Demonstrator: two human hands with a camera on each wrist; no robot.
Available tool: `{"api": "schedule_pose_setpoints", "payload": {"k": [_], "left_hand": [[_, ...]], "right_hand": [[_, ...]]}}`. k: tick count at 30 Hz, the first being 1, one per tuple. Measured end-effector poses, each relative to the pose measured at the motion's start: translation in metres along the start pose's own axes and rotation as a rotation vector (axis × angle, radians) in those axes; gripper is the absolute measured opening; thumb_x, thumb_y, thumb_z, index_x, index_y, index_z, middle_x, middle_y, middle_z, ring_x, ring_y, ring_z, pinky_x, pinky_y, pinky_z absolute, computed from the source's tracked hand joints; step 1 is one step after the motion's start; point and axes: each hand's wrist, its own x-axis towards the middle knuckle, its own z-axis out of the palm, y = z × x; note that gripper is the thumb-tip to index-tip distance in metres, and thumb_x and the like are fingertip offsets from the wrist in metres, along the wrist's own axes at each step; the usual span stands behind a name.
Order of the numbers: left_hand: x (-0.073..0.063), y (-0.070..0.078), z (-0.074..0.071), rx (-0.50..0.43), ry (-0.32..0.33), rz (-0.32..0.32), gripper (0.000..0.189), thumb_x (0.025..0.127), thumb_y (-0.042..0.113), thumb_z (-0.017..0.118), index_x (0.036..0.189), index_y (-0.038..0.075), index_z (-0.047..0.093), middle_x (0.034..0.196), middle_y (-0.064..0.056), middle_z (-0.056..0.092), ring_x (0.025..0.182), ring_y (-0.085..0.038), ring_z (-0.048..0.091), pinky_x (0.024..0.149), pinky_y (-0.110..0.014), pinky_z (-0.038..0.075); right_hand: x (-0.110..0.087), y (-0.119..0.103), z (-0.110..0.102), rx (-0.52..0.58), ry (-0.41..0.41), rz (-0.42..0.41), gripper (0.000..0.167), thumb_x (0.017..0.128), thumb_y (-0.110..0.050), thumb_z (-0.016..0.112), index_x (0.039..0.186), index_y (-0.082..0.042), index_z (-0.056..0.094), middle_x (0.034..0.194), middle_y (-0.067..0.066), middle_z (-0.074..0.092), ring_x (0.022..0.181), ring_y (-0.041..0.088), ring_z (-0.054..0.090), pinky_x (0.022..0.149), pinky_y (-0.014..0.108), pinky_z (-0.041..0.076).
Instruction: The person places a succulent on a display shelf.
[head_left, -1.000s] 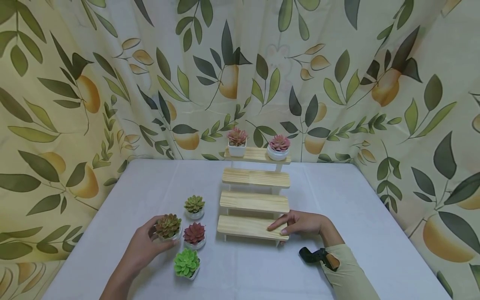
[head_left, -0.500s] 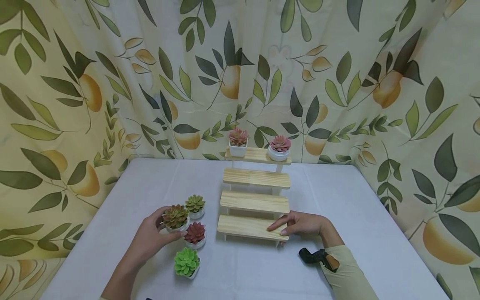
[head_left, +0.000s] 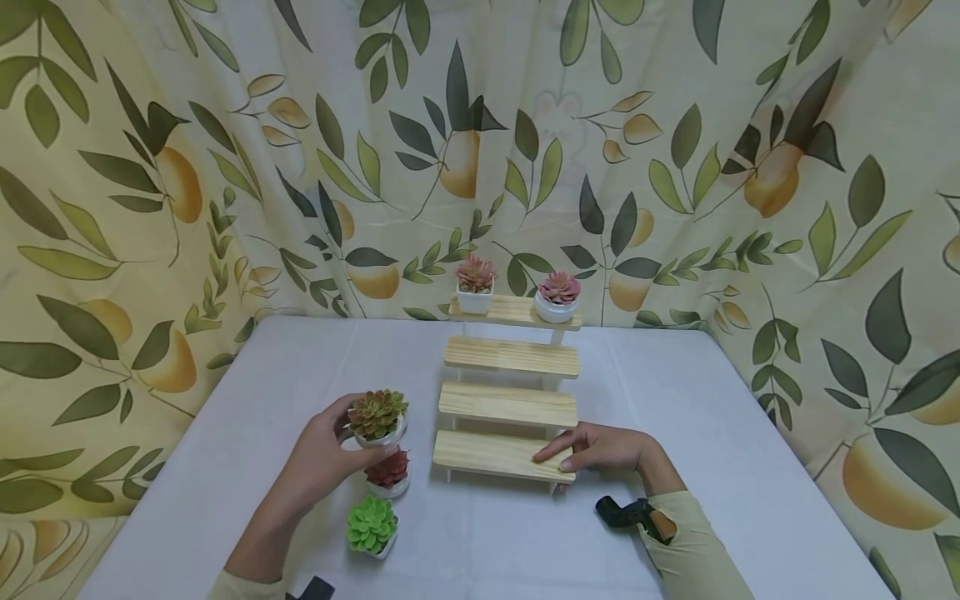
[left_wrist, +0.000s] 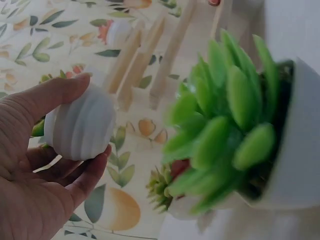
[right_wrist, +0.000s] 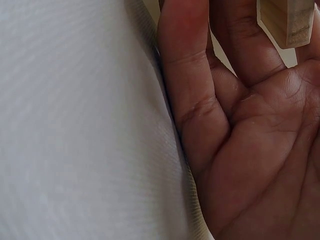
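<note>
My left hand [head_left: 324, 454] holds a potted succulent [head_left: 377, 414] with green-brown leaves, thumb and fingers around its ribbed white pot [left_wrist: 85, 125]. In the head view it hides the olive-green succulent behind it and partly overlaps a dark red succulent [head_left: 387, 471]. Nearest the front stands a bright green succulent [head_left: 372, 525] in a white pot, large in the left wrist view. My right hand [head_left: 607, 446] grips the right end of the lowest step of a tiered wooden display stand [head_left: 498, 454]. Its index finger lies across the board; other fingers are partly hidden below.
On the stand's top step sit a pink succulent [head_left: 475, 283] in a square pot and another pink succulent [head_left: 557, 296] in a round pot. A white cloth [head_left: 480, 550] covers the table. A leaf-and-fruit patterned curtain [head_left: 525, 167] hangs behind and at the sides.
My left hand has carried the green-brown succulent rightward and farther back, over the place where the olive-green one was visible. My right hand keeps its place on the stand.
</note>
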Motion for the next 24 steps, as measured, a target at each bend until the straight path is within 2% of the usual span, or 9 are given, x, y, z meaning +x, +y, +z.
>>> {"api": "schedule_pose_setpoints", "payload": {"k": [5, 14, 24], "left_hand": [[0.004, 0.014, 0.000, -0.004, -0.002, 0.054, 0.079, 0.080, 0.021, 0.092, 0.147, 0.008, 0.052, 0.143, -0.017, 0.056, 0.135, -0.040, 0.052, 0.109, -0.050, 0.045], [0.020, 0.037, 0.002, -0.004, -0.007, 0.105, 0.080, 0.081, 0.019, 0.092, 0.148, 0.008, 0.050, 0.140, -0.016, 0.057, 0.133, -0.039, 0.054, 0.106, -0.052, 0.047], [0.054, 0.061, 0.013, 0.001, -0.014, 0.106, 0.085, 0.081, 0.023, 0.092, 0.152, 0.009, 0.047, 0.144, -0.018, 0.054, 0.133, -0.041, 0.053, 0.106, -0.052, 0.048]], "right_hand": [[0.000, 0.002, 0.000, -0.013, 0.003, 0.010, 0.033, 0.105, -0.007, 0.059, 0.137, -0.001, 0.066, 0.142, 0.012, 0.061, 0.134, 0.019, 0.049, 0.108, 0.027, 0.040], [0.001, 0.001, -0.001, 0.007, -0.003, 0.029, 0.033, 0.105, -0.007, 0.059, 0.137, -0.006, 0.068, 0.142, 0.012, 0.061, 0.128, 0.015, 0.053, 0.105, 0.027, 0.043], [-0.001, -0.001, -0.001, -0.004, -0.009, 0.014, 0.033, 0.105, -0.005, 0.058, 0.137, -0.003, 0.067, 0.142, 0.013, 0.061, 0.131, 0.017, 0.053, 0.105, 0.027, 0.044]]}}
